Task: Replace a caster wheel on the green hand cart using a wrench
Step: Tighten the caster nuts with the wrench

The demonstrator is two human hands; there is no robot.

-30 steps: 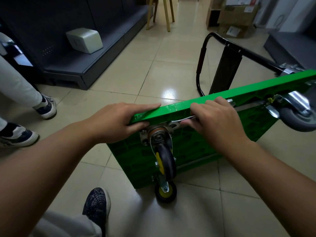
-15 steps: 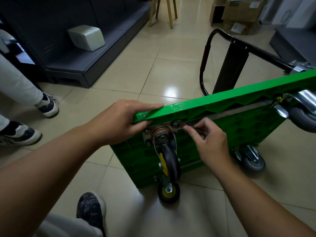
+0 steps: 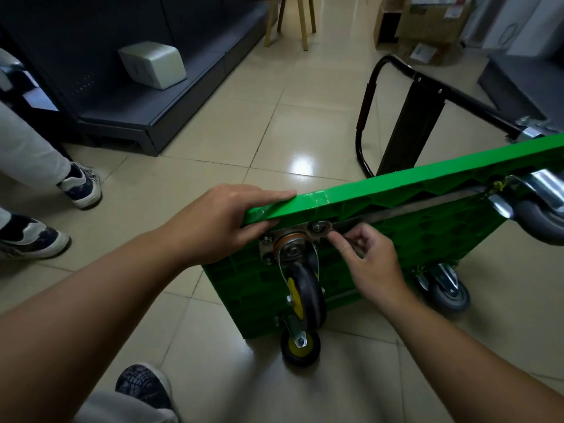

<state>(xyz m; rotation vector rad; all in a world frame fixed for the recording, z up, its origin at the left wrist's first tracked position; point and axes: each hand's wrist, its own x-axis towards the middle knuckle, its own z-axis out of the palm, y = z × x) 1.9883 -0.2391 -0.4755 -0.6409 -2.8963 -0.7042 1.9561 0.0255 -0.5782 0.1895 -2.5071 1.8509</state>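
Observation:
The green hand cart (image 3: pixel 412 230) stands on its side edge on the tiled floor, underside facing me. My left hand (image 3: pixel 225 221) grips its upper left corner, fingers over the top edge. A black caster wheel with a yellow hub (image 3: pixel 303 296) hangs from a metal mounting plate (image 3: pixel 293 239) at that corner. My right hand (image 3: pixel 369 257) pinches the handle of a small wrench (image 3: pixel 323 228), whose head sits at the plate's upper right bolt. Most of the wrench handle is hidden by my fingers. A second black and yellow wheel (image 3: pixel 300 343) touches the floor below.
Two grey casters (image 3: pixel 448 293) (image 3: pixel 540 215) are on the cart's right side; its black handle (image 3: pixel 366 117) lies folded behind. A dark shelf with a white box (image 3: pixel 152 64) is at left, with another person's shoes (image 3: pixel 81 186). My shoe (image 3: pixel 143 387) is below.
My right hand dropped from on top of the cart's edge to just below it and now pinches the wrench at the plate's bolt. The left hand kept its hold.

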